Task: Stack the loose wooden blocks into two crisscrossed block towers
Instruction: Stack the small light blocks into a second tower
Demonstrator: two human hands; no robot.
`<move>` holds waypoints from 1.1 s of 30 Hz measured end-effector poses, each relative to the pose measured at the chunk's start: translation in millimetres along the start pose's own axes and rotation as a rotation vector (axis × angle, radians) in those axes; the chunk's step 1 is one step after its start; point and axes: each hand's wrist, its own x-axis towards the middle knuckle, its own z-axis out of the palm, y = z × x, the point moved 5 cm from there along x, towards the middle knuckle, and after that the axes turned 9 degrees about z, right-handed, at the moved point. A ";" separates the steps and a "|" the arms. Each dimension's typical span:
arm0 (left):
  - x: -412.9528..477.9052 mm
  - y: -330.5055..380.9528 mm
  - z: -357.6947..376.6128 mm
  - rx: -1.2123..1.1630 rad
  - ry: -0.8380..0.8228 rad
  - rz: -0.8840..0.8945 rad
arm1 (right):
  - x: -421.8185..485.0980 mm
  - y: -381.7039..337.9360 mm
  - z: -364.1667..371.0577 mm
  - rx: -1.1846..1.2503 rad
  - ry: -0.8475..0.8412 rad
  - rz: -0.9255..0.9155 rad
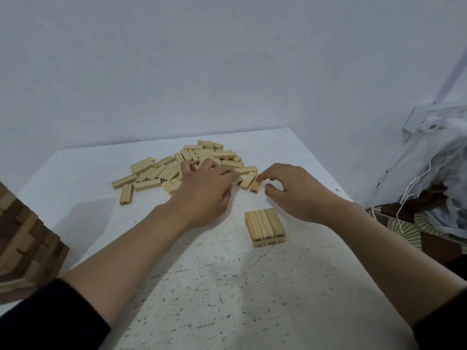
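A: Two-layer pale wooden block stack?
B: Mid white speckled worktop; top long axes pointed away from the person.
A: Hands?
B: Left hand fingers curled over the loose wooden block pile, grip unclear; right hand fingers loosely curled, forefinger touching one block.

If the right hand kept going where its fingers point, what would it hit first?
Probably the loose block at the edge of the pile; the right hand is almost on it, though depth is unclear.

Pale yellow wooden blocks carry black printed numbers; the surface is white with dark speckles; sleeves are black.
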 end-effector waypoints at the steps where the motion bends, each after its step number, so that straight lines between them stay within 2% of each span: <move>1: -0.2 1.5 0.9 0.028 -0.005 0.011 | 0.7 -1.8 1.5 -0.027 -0.006 -0.007; 7: -4.7 1.8 -3.3 0.029 -0.016 0.023 | 11.7 -12.9 5.6 -0.197 -0.043 -0.035; 18: -48.5 -10.1 -13.3 -0.099 -0.041 0.009 | 10.8 -23.0 14.0 -0.163 -0.127 -0.073; 22: -70.4 -12.0 -18.3 -0.136 -0.083 -0.021 | -2.0 -41.4 16.7 -0.154 -0.179 -0.118; 27: -100.9 -16.3 -23.6 -0.171 -0.005 -0.016 | -16.7 -69.6 26.0 -0.220 -0.239 -0.200; 33: -132.5 -25.6 -29.4 -0.170 -0.039 -0.062 | -28.5 -94.7 40.4 -0.255 -0.249 -0.295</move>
